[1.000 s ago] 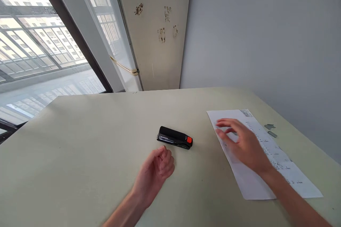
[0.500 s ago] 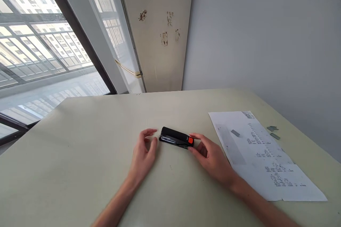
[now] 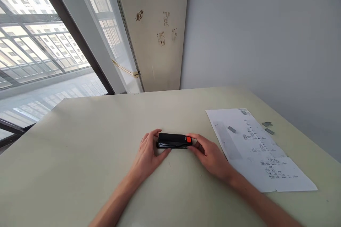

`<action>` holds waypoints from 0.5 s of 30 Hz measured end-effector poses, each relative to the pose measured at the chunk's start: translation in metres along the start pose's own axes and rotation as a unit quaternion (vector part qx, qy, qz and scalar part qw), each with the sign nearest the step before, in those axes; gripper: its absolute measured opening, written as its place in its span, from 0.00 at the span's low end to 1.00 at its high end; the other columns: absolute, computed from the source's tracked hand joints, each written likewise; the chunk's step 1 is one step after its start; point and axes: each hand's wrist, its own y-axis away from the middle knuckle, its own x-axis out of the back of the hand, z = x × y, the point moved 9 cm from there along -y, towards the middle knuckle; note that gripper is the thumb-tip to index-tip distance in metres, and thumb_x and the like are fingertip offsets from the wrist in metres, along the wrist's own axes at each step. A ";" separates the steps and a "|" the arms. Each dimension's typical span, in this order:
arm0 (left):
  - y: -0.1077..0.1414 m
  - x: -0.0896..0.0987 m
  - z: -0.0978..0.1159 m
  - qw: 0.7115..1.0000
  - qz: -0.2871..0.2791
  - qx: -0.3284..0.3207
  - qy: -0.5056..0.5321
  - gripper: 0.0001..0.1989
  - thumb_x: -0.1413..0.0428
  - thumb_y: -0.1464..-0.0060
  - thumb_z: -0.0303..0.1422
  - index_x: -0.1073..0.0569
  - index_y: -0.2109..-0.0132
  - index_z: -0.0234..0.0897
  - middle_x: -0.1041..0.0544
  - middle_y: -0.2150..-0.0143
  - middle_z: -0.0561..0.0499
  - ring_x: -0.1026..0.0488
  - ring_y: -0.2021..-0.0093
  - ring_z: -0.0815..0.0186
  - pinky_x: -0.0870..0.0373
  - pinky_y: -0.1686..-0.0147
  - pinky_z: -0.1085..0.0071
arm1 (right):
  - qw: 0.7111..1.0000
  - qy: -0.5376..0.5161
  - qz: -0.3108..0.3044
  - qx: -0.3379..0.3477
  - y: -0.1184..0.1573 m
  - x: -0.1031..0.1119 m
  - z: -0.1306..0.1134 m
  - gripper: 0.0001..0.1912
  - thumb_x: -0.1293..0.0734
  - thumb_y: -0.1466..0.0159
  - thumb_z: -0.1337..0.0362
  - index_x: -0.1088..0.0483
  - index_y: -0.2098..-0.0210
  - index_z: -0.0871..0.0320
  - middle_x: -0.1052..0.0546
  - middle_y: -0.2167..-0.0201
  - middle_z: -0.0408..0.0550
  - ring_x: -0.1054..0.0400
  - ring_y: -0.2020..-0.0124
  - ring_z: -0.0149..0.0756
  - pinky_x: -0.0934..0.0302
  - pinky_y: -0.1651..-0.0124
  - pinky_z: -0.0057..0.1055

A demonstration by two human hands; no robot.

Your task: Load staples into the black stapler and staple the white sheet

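Observation:
A black stapler (image 3: 172,140) with an orange-red patch near its right end lies on the pale table (image 3: 87,142), its long side running left to right. My right hand (image 3: 211,156) pinches the right end between thumb and fingers. At the left end, my left hand (image 3: 147,154) is curled around the stapler, thumb along the near side and fingers at the far side. Part of the left end is hidden by those fingers.
Right of my hands lies a printed paper sheet (image 3: 255,163) with a grey staple strip (image 3: 231,129) on it. Another small grey strip (image 3: 269,131) and a greyish scrap (image 3: 267,124) sit beyond its right edge. A wall (image 3: 253,35) borders the table's right side.
The stapler has turned from slanted to nearly level across the table. My left hand has closed in around its left end, while my right hand stays on the right end.

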 end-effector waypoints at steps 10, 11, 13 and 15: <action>-0.042 0.041 -0.058 0.996 0.064 0.036 -0.056 0.25 0.39 0.42 0.50 0.31 0.44 0.42 0.20 0.50 0.46 0.24 0.49 0.51 0.30 0.46 0.56 | 0.997 -0.048 0.040 -0.040 0.004 0.002 0.007 0.21 0.38 0.27 0.55 0.36 0.36 0.49 0.21 0.47 0.50 0.33 0.72 0.33 0.31 0.64 0.36; -0.051 0.051 -0.071 0.993 0.073 0.057 -0.066 0.26 0.39 0.43 0.51 0.31 0.45 0.41 0.20 0.51 0.46 0.24 0.50 0.52 0.30 0.46 0.57 | 0.997 -0.056 0.036 -0.040 0.004 0.001 0.006 0.21 0.38 0.27 0.56 0.36 0.36 0.49 0.22 0.44 0.50 0.33 0.72 0.32 0.30 0.64 0.36; -0.068 0.070 -0.092 0.990 0.088 0.079 -0.073 0.27 0.40 0.44 0.51 0.31 0.45 0.40 0.20 0.52 0.45 0.23 0.53 0.52 0.30 0.47 0.56 | 0.997 -0.064 0.025 -0.041 0.004 0.000 0.005 0.19 0.38 0.27 0.56 0.35 0.37 0.49 0.22 0.44 0.50 0.33 0.72 0.32 0.30 0.64 0.35; -0.083 0.086 -0.109 0.988 0.102 0.093 -0.076 0.28 0.41 0.44 0.52 0.32 0.44 0.39 0.20 0.52 0.45 0.23 0.56 0.53 0.30 0.48 0.56 | 0.997 -0.068 0.020 -0.043 0.004 -0.001 0.005 0.19 0.39 0.26 0.56 0.35 0.38 0.50 0.21 0.46 0.50 0.33 0.72 0.32 0.30 0.63 0.35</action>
